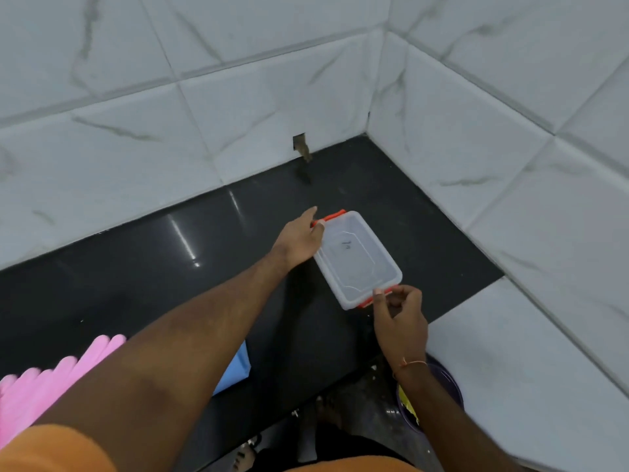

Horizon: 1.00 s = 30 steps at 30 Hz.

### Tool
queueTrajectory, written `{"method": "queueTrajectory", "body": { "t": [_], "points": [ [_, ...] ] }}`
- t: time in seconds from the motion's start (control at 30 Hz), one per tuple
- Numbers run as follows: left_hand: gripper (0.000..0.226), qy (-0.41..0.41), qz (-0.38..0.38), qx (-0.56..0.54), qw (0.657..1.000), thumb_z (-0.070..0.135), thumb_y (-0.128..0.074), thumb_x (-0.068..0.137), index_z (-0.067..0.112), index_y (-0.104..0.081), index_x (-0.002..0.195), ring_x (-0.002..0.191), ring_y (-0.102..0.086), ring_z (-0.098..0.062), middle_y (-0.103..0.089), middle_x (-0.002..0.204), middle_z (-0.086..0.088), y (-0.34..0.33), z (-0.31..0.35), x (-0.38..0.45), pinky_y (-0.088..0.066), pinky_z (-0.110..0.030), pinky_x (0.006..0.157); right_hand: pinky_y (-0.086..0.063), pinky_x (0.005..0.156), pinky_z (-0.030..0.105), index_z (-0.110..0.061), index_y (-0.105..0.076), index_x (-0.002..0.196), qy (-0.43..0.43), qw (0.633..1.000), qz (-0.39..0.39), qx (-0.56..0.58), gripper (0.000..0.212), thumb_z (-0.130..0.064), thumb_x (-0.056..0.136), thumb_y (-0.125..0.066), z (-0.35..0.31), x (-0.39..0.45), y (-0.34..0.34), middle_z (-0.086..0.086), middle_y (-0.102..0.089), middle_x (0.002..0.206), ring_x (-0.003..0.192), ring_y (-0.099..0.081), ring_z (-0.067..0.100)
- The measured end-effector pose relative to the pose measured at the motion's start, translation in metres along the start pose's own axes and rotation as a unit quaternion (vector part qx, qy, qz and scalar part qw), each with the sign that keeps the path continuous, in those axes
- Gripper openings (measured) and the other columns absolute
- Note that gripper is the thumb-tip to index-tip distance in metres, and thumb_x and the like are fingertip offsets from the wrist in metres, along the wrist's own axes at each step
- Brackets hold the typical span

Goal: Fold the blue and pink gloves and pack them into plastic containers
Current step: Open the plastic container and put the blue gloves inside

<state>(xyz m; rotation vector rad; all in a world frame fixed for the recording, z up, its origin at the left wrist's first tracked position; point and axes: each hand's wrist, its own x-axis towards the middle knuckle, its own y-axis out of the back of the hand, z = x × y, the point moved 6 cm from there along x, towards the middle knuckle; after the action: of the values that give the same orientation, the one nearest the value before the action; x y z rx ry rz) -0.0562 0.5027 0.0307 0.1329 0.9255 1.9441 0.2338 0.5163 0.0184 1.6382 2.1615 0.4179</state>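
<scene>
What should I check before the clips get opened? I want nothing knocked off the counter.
1. Container flat on the black counter: ok.
2. Lid on: ok.
3. Left hand at the far orange clip: ok.
4. Right hand at the near orange clip: ok.
5. Clips released: cannot tell.
6. Pink gloves and blue glove clear of the container: ok.

Both forearms are bare. An orange sleeve (51,447) covers the left upper arm. A thin orange thread band (410,364) circles the right wrist, just behind the hand.
</scene>
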Motion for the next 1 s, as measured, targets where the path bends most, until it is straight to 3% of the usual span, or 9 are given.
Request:
{"method": "queueTrajectory", "body": {
  "t": [0.13, 0.27, 0.47, 0.63, 0.7, 0.77, 0.83, 0.93, 1.0],
  "points": [
    [0.050, -0.002, 0.026, 0.040, 0.999, 0.034, -0.049, 0.112, 0.016, -0.053, 0.159, 0.136, -0.063, -0.025, -0.065, 0.150, -0.007, 0.009, -0.014, -0.006, -0.049, -0.035, 0.111, -0.057, 0.076, 0.028, -0.029, -0.050, 0.114, 0.006, 1.000, -0.014, 0.003, 0.030, -0.042, 0.098, -0.072, 0.004, 0.013, -0.003, -0.016, -0.070, 0.094, 0.085, -0.070, 0.003],
    [0.025, 0.011, 0.051, 0.060, 0.997, 0.033, -0.053, 0.109, 0.024, -0.075, 0.115, 0.088, -0.068, -0.010, -0.073, 0.099, 0.009, 0.028, -0.040, -0.033, -0.046, -0.019, 0.071, -0.058, 0.081, 0.029, -0.034, -0.051, 0.115, 0.018, 0.998, -0.056, -0.004, 0.028, -0.043, 0.097, -0.071, 0.003, 0.028, -0.012, -0.020, -0.070, 0.096, 0.088, -0.071, 0.005],
    [0.033, 0.105, 0.123, 0.041, 0.986, 0.042, -0.057, 0.107, 0.025, -0.070, 0.082, 0.069, -0.065, -0.009, -0.071, 0.076, 0.009, 0.050, -0.088, -0.109, -0.046, -0.026, 0.062, -0.059, 0.089, 0.028, -0.029, -0.065, 0.125, 0.053, 0.990, -0.130, -0.016, 0.030, -0.043, 0.099, -0.069, -0.017, 0.050, -0.038, -0.026, -0.069, 0.095, 0.090, -0.069, -0.001],
    [0.044, 0.192, 0.126, -0.020, 0.973, 0.042, -0.046, 0.114, 0.014, -0.067, 0.085, 0.076, -0.074, -0.022, -0.072, 0.077, -0.003, 0.039, -0.104, -0.171, -0.063, -0.041, 0.075, -0.059, 0.084, 0.021, -0.023, -0.072, 0.129, 0.112, 0.972, -0.199, -0.048, 0.030, -0.038, 0.103, -0.065, -0.042, 0.055, -0.067, -0.016, -0.074, 0.098, 0.091, -0.070, 0.000],
    [0.048, 0.193, 0.184, 0.108, 0.958, 0.046, -0.040, 0.113, 0.027, -0.057, 0.072, 0.067, -0.064, -0.016, -0.059, 0.066, 0.007, 0.042, -0.103, -0.191, -0.055, -0.036, 0.067, -0.054, 0.081, 0.016, -0.023, -0.074, 0.130, 0.140, 0.962, -0.223, -0.068, 0.029, -0.035, 0.105, -0.063, -0.051, 0.054, -0.076, -0.015, -0.073, 0.098, 0.091, -0.070, 0.000],
    [0.040, 0.182, 0.176, 0.290, 0.923, 0.050, -0.051, 0.099, 0.032, -0.042, 0.064, 0.059, -0.041, -0.007, -0.036, 0.063, 0.014, 0.046, -0.095, -0.207, -0.041, -0.026, 0.059, -0.055, 0.082, 0.018, -0.023, -0.075, 0.129, 0.165, 0.951, -0.242, -0.093, 0.029, -0.034, 0.107, -0.060, -0.057, 0.052, -0.085, -0.014, -0.074, 0.098, 0.090, -0.070, 0.000],
    [0.026, 0.203, 0.114, 0.373, 0.898, 0.054, -0.065, 0.075, 0.033, -0.052, 0.075, 0.070, -0.042, -0.017, -0.044, 0.075, 0.007, 0.037, -0.109, -0.215, -0.047, -0.037, 0.067, -0.058, 0.085, 0.023, -0.022, -0.077, 0.128, 0.180, 0.944, -0.251, -0.115, 0.029, -0.032, 0.108, -0.059, -0.061, 0.052, -0.090, -0.015, -0.073, 0.095, 0.087, -0.068, -0.001],
    [0.045, 0.249, 0.093, 0.354, 0.897, 0.052, -0.079, 0.042, 0.029, -0.053, 0.071, 0.071, -0.042, -0.024, -0.043, 0.075, 0.002, 0.037, -0.122, -0.219, -0.048, -0.046, 0.070, -0.048, 0.074, 0.012, -0.019, -0.078, 0.126, 0.194, 0.937, -0.253, -0.145, 0.028, -0.029, 0.108, -0.058, -0.063, 0.053, -0.095, -0.018, -0.068, 0.089, 0.082, -0.064, -0.004],
    [0.055, 0.268, 0.092, 0.364, 0.887, 0.053, -0.083, 0.036, 0.028, -0.052, 0.075, 0.072, -0.043, -0.023, -0.045, 0.078, 0.001, 0.036, -0.127, -0.218, -0.048, -0.048, 0.072, -0.043, 0.073, 0.010, -0.018, -0.077, 0.126, 0.198, 0.934, -0.250, -0.158, 0.029, -0.029, 0.108, -0.057, -0.065, 0.054, -0.096, -0.016, -0.069, 0.091, 0.081, -0.064, -0.002]
  ]
}}
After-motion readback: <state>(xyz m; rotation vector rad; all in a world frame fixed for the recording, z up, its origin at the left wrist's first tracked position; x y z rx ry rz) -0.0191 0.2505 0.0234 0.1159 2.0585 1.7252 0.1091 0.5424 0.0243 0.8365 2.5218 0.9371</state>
